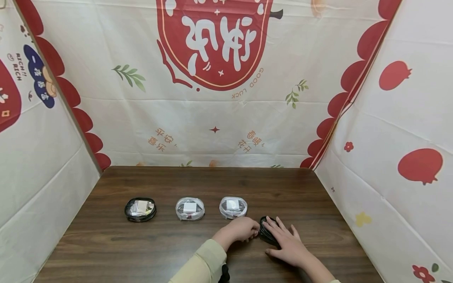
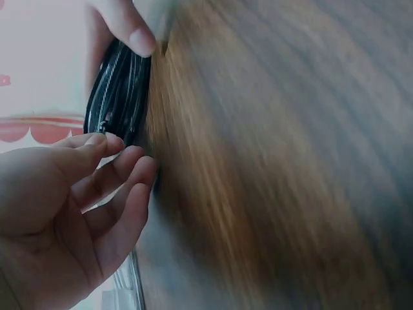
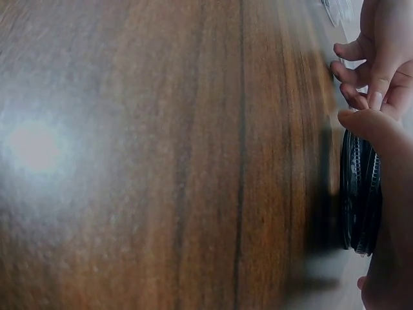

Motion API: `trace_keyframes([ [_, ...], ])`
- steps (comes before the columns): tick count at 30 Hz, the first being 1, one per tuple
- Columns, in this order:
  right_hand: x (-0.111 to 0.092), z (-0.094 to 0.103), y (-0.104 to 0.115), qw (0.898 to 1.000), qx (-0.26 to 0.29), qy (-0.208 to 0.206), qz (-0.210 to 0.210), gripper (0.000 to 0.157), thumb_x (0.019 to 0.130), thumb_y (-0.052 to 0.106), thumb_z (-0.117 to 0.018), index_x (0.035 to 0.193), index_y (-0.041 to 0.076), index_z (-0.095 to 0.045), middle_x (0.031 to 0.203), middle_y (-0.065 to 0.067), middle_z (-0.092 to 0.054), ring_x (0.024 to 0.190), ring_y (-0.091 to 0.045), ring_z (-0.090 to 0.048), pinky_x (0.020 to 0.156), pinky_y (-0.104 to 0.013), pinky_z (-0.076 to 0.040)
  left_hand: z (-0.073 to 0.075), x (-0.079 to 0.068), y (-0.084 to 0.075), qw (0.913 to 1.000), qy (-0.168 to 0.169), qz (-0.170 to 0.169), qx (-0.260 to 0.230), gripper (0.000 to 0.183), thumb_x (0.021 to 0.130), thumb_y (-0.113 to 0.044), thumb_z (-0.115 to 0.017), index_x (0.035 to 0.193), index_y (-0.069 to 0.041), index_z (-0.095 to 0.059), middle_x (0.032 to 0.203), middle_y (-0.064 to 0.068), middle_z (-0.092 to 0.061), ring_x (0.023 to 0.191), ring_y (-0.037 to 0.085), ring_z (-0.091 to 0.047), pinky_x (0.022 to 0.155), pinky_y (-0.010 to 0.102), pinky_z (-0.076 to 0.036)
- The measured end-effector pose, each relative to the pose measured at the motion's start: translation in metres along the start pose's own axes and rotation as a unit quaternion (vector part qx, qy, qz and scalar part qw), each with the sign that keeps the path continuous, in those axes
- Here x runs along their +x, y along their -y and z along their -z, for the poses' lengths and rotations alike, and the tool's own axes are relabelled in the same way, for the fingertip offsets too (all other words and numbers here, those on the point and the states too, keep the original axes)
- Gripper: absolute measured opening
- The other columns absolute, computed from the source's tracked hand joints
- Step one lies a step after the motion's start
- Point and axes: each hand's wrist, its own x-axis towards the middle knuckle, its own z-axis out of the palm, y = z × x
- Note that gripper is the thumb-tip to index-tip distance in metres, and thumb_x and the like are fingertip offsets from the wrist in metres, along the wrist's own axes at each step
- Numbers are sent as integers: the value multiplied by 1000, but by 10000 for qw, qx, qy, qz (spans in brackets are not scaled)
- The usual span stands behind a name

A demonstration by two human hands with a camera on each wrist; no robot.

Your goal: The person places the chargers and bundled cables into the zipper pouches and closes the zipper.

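A black oval zip pouch [image 1: 264, 235] lies on the right part of the table, mostly covered by my right hand [image 1: 287, 245]. The fingers of that hand are spread and fairly straight across its top. At the pouch's left end, my left hand [image 1: 243, 228] pinches the zipper pull between thumb and forefinger, the other fingers loosely bent. Zipper teeth run along the pouch's side [image 2: 116, 90] in the left wrist view. The right wrist view shows the zipper edge [image 3: 359, 194] below the right thumb. What the pouch contains is hidden.
Left of the hands, three similar pouches stand in a row: a black-edged one [image 1: 140, 209] and two white-edged ones, one in the middle [image 1: 190, 208] and one nearer [image 1: 233, 208]. Small white blocks show through their clear tops. Printed cloth walls [image 1: 212, 118] enclose the brown wooden table [image 1: 124, 251].
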Motion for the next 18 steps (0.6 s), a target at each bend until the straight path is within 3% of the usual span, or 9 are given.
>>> trace_keyframes([
  [5, 0, -3, 0, 10000, 12, -29, -91, 83, 83, 55, -68, 153, 24, -33, 159, 1, -22, 146, -33, -14, 100, -75, -7, -6, -1, -8, 9999, 110, 48, -32, 22, 99, -14, -56, 78, -15, -59, 66, -7, -56, 51, 4, -53, 47, 20, -43],
  [10, 0, -4, 1, 9998, -121, -95, -118, 84, 82, 55, -69, 153, 25, -34, 159, 2, -24, 146, -32, -16, 100, -76, -9, -13, 1, -16, 9996, 36, 112, 263, 22, 98, -15, -58, 76, -17, -59, 63, -10, -54, 51, 2, -51, 50, 18, -41],
  [18, 2, -1, 9, 9997, -210, 0, -92, 82, 83, 53, -68, 152, 22, -35, 158, -1, -26, 145, -34, -17, 103, -74, -5, -17, 1, -18, 9918, -702, 817, 691, 16, 86, -25, -63, 71, -21, -63, 64, -10, -53, 57, 9, -47, 54, 26, -40],
])
